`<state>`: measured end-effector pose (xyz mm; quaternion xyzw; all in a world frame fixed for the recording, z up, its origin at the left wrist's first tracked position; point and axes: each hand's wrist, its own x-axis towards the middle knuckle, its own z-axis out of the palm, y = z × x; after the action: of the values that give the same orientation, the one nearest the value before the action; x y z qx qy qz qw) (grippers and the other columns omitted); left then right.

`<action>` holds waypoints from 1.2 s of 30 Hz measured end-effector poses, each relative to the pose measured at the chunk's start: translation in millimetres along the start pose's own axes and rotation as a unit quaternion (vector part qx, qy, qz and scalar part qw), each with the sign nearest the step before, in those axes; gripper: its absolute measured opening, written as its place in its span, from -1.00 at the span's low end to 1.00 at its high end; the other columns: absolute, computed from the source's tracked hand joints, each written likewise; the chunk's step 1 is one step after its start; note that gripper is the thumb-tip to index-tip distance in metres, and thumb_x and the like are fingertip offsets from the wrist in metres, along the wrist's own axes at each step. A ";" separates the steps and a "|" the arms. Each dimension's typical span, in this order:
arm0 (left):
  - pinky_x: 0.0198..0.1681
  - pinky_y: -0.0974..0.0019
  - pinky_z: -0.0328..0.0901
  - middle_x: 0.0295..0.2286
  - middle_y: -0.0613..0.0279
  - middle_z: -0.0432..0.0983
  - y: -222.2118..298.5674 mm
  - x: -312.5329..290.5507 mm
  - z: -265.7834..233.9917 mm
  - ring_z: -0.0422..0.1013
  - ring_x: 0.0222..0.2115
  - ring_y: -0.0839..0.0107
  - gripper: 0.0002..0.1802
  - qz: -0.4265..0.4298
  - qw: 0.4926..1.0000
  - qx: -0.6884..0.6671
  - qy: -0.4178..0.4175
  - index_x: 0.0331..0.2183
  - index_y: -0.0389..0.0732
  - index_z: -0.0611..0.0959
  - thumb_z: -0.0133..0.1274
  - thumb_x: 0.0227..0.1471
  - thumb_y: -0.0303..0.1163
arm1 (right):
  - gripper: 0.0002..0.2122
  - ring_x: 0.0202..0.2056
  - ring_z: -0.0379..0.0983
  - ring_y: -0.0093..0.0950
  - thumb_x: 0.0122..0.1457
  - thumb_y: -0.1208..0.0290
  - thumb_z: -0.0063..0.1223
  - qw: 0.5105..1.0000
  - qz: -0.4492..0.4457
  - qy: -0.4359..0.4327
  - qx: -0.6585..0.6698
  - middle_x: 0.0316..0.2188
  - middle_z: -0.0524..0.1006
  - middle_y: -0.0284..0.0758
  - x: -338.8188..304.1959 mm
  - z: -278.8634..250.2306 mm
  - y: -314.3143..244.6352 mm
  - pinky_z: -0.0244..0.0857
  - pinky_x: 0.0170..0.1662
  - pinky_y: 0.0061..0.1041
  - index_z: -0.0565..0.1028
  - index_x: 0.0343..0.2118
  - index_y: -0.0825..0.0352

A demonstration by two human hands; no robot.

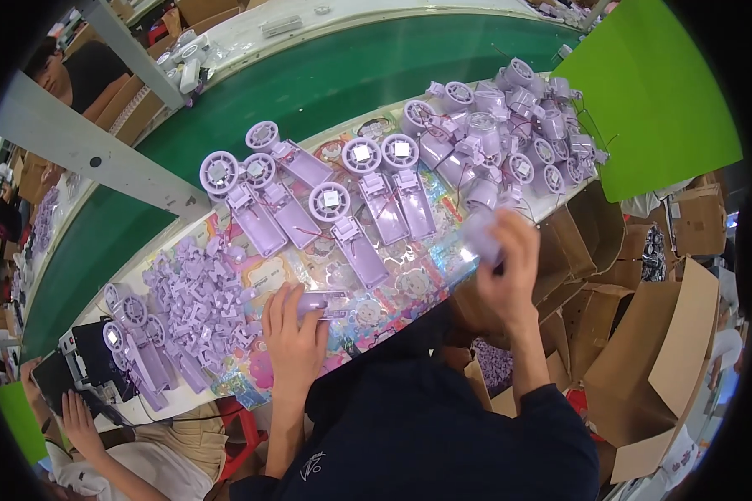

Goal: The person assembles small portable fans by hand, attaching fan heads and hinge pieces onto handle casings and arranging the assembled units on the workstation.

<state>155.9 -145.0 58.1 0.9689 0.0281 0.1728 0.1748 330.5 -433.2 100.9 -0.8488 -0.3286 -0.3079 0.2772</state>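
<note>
My left hand (295,334) is closed around the end of a lilac plastic handle shell (324,299) lying on the table, with its fingers partly covering the piece. To the right, my right hand (514,263) grips a lilac plastic part (480,235), smeared by motion, above the table's near edge. Between and beyond my hands lie several lilac handheld-fan shells, one of them a shell (359,250) with a round grille, a white square piece and thin red wires. A heap of small lilac clips (196,301) sits left of my left hand.
Lilac fan heads (485,125) are piled at the table's right end, beside a bright green board (652,100). A green conveyor belt (326,92) runs behind. Cardboard boxes (627,359) stand at the right. Another person's hand (79,422) rests near a black device (58,384).
</note>
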 end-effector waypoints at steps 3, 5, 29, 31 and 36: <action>0.25 -0.14 0.16 0.06 -0.03 0.44 -1.6 4.9 -2.9 0.28 0.19 -0.07 -0.64 -0.011 0.999 -0.035 -0.012 -0.26 -0.26 0.63 0.35 -0.20 -0.50 | -0.59 0.01 0.48 -0.06 -0.13 0.74 0.21 0.995 0.010 -0.091 0.030 0.03 0.49 -0.05 -26.8 10.4 -21.2 0.45 0.01 -0.22 0.65 -0.18 0.19; 0.24 -0.14 0.15 0.06 -0.03 0.44 -2.0 7.4 -6.3 0.27 0.19 -0.08 -0.56 -0.021 0.998 -0.050 -0.014 -0.21 -0.26 0.60 0.36 -0.22 -0.52 | -0.60 0.02 0.47 -0.06 -0.11 0.65 0.26 0.989 -0.020 -0.133 0.067 0.02 0.49 -0.08 -45.6 21.6 -21.4 0.45 0.02 -0.22 0.65 -0.15 0.12; -0.18 0.01 0.41 -0.17 0.04 0.48 -7.0 31.1 -20.7 0.52 -0.23 -0.03 -0.35 -0.038 0.973 -0.178 -0.144 0.05 -0.14 0.55 0.27 -0.17 -0.37 | -0.49 0.01 0.42 -0.17 -0.13 0.60 0.37 0.934 0.236 -0.206 0.172 -0.02 0.40 -0.16 -49.5 -3.3 -37.0 0.35 0.08 -0.30 0.57 0.00 0.25; -0.18 -0.01 0.42 -0.15 0.02 0.51 -5.9 35.0 -20.7 0.53 -0.21 -0.04 -0.37 -0.031 0.972 -0.192 -0.131 0.04 -0.13 0.55 0.27 -0.17 -0.36 | -0.50 0.03 0.42 -0.17 -0.14 0.65 0.36 0.932 0.168 -0.223 0.230 0.00 0.40 -0.15 -37.3 -12.0 -44.8 0.35 0.09 -0.30 0.61 -0.03 0.22; -0.03 0.11 0.43 -0.11 -0.04 0.62 2.9 47.7 -34.2 0.55 -0.08 -0.01 -0.36 -0.067 0.930 -0.255 -0.255 0.02 -0.21 0.59 0.31 -0.21 -0.38 | -0.45 0.07 0.40 -0.13 -0.14 0.71 0.26 0.892 0.014 -0.318 0.321 0.04 0.37 -0.15 0.5 2.1 -74.4 0.36 0.11 -0.26 0.61 0.01 0.16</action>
<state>188.8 -131.0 104.6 0.8989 0.0024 -0.0913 0.4285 277.3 -384.7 119.8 -0.7708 -0.4684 0.1044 0.4190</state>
